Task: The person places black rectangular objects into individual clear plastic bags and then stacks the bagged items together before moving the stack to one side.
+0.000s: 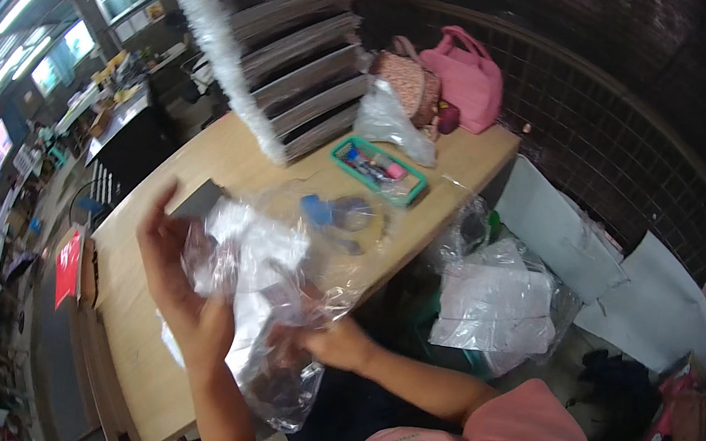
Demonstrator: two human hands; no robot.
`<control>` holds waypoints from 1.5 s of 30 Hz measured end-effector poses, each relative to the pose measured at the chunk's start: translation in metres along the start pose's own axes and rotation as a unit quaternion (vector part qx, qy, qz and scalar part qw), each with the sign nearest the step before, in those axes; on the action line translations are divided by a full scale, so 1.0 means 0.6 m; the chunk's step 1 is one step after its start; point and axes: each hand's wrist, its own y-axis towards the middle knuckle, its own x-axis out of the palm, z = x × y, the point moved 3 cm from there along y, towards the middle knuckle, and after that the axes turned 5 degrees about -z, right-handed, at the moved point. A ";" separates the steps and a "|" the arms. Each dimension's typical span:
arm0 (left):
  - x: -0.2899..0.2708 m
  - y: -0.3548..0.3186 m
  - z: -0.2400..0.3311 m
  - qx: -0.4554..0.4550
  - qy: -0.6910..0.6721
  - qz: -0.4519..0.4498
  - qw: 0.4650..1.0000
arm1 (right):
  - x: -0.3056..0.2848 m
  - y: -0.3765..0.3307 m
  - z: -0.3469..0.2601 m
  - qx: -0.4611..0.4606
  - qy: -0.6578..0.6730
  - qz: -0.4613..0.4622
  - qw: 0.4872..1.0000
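Observation:
A crumpled clear plastic bag (pixel 292 385) with white, sheet-like material (pixel 261 252) in or behind it hangs between my hands, over the table's near edge. My left hand (pixel 188 283) is raised at the left of the bag, its fingers stretched up and apart from the thumb. Plastic lies against its palm side. From the right, my right hand (pixel 326 340) grips the bag with bent fingers, partly covered by the film. Just beyond them, a blue tape dispenser or similar blue item (pixel 331 213) shows blurred through the plastic.
On the wooden table (pixel 139 280) stand a tall stack of flat sheets (pixel 304 58), a green basket (pixel 379 170) of small items, a patterned bag (pixel 406 78) and a pink handbag (pixel 470 78). Right of the table are plastic-wrapped white packs (pixel 495 306) and leaning white boards (pixel 564 215).

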 end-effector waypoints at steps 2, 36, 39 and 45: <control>0.011 -0.035 -0.047 -0.032 -0.219 -0.194 0.956 | -0.114 -0.036 0.030 -0.038 0.003 0.078 0.996; 0.575 -0.345 -0.218 -0.224 -0.126 -0.340 0.905 | -0.612 -0.028 0.208 0.333 -0.749 -0.137 0.556; 0.578 -0.342 -0.209 -0.213 -0.130 -0.384 0.889 | -0.645 -0.039 0.226 0.344 -0.733 -0.151 0.567; 0.582 -0.356 -0.243 -0.215 -0.200 -0.418 0.860 | -0.678 -0.057 0.234 0.360 -0.704 -0.145 0.595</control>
